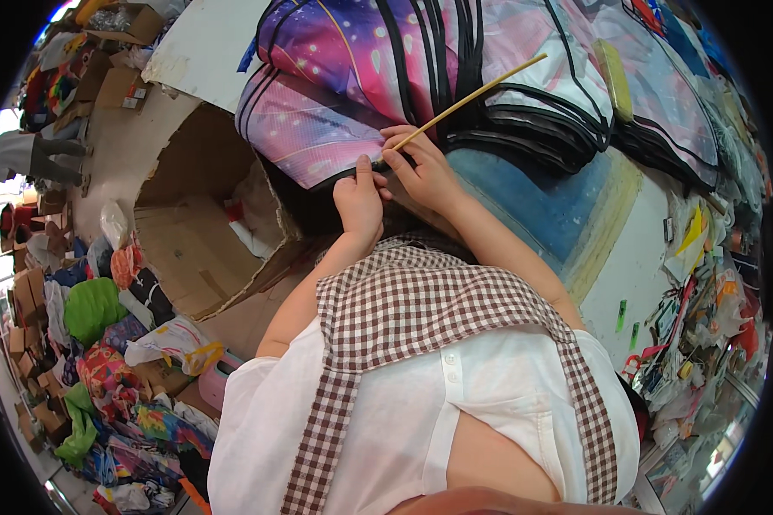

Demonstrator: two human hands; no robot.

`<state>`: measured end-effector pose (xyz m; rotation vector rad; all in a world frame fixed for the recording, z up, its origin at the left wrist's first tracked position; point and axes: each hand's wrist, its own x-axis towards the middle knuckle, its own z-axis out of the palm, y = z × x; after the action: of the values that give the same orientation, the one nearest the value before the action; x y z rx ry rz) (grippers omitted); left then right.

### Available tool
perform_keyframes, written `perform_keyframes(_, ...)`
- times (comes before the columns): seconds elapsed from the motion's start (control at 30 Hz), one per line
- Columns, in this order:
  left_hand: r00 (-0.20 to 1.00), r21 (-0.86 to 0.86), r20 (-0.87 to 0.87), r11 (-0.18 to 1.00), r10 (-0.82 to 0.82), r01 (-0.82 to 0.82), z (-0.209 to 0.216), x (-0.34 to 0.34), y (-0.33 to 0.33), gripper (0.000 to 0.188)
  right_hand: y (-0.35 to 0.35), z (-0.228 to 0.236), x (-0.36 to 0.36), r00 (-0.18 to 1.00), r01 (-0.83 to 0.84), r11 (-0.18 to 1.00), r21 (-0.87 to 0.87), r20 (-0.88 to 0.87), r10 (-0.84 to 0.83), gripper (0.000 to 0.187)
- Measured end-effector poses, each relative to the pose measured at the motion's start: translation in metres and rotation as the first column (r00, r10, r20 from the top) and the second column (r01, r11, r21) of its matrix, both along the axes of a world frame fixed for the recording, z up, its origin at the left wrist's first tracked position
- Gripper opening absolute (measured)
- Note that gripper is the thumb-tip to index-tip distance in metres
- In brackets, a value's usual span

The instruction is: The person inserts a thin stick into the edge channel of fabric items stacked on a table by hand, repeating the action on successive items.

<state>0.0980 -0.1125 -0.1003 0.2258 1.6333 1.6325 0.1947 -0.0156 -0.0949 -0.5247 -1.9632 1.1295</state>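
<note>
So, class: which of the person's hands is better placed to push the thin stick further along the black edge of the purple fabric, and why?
Probably the right hand: it already grips the stick near its lower end. The left hand pinches the fabric at its black edge, steadying it.

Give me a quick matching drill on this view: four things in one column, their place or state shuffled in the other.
Things:
1. thin wooden stick
2. open cardboard box
3. purple starry fabric panel
4. left hand

Places or states:
A. pressing on the panel's black edge
B. held in the right hand, slanting up to the right
C. lying across the table, black trim along its edge
D. standing left of the hands

Pairs: 1-B, 2-D, 3-C, 4-A
</note>
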Motion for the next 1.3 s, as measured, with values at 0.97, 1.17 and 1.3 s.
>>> perform_keyframes(0.97,0.991,0.065,0.059,0.990,0.118,-0.122,0.006,-0.013,-0.025,0.045,-0.011,0.014,-0.003,0.990,-0.099,0.955,-0.278,-0.120,0.068,0.012)
perform_keyframes(1.17,0.994,0.061,0.057,0.993,0.097,-0.100,0.002,-0.012,-0.026,0.046,-0.012,0.018,-0.003,0.990,-0.108,0.955,-0.276,-0.122,0.077,0.013)
perform_keyframes(1.3,0.995,0.059,0.062,0.995,0.072,-0.075,-0.001,-0.014,-0.028,0.043,-0.010,0.016,-0.001,0.988,-0.112,0.955,-0.276,-0.131,0.078,0.013)
